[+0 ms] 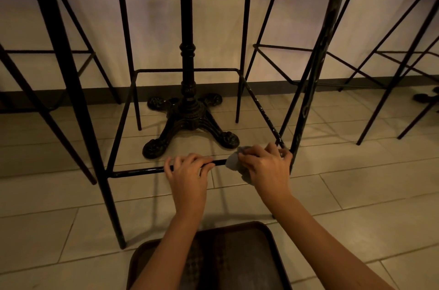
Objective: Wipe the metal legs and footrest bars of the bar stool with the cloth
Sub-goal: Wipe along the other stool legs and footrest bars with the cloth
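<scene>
A black metal bar stool stands right in front of me, its near left leg [71,90] and near right leg [313,71] slanting down to the tiled floor. The front footrest bar [137,172] runs between them low down. My left hand [187,173] is wrapped around the middle of that bar. My right hand [266,166] presses a small grey cloth [232,161] around the bar's right end, close to the right leg. The right side footrest bar [261,109] shows pale scuff marks.
An ornate cast-iron table base [190,118] stands on the tiles just behind the footrest frame. More black stools stand left [14,68] and right [389,75]. A dark seat [237,258] sits below my arms. A pale wall with dark skirting closes the back.
</scene>
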Demonstrator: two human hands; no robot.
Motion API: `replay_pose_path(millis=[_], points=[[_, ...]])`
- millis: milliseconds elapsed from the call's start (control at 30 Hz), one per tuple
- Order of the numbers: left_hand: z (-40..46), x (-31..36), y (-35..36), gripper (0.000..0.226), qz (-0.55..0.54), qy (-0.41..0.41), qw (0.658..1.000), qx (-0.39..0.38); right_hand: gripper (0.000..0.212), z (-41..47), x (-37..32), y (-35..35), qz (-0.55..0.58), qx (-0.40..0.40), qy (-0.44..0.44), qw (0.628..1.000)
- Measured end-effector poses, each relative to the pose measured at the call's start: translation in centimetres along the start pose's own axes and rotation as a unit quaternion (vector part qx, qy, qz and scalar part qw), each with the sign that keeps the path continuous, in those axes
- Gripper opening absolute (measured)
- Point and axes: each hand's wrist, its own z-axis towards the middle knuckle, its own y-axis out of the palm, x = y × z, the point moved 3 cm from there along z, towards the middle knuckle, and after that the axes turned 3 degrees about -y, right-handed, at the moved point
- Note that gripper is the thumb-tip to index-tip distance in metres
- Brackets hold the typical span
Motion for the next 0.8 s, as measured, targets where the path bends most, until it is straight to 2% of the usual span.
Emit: replay_pose_path(millis=[200,367,500,633,800], points=[[-0.1,-0.1,0.0,0.008,0.004,0.008,1.0,-0.002,0.044,-0.2,0.2,0.2,0.002,0.004,-0.022,1.0],[-0.1,-0.3,0.0,0.008,0.001,0.006,1.0,-0.001,0.056,-0.8,2.6,-0.7,-0.024,-0.017,0.028,0.999],[0.0,-0.2,0.1,0.006,0.008,0.009,1.0,0.002,0.051,-0.6,2.6,-0.6,-0.014,-0.032,0.056,0.998],[0.1,0.0,0.3,0.006,0.027,0.008,1.0,-0.001,0.046,-0.4,2.1,0.1,0.014,0.004,0.003,1.0],[0.1,0.3,0.5,0.006,0.043,0.011,0.999,-0.005,0.051,-0.6,2.5,-0.3,0.002,-0.028,0.003,1.0]])
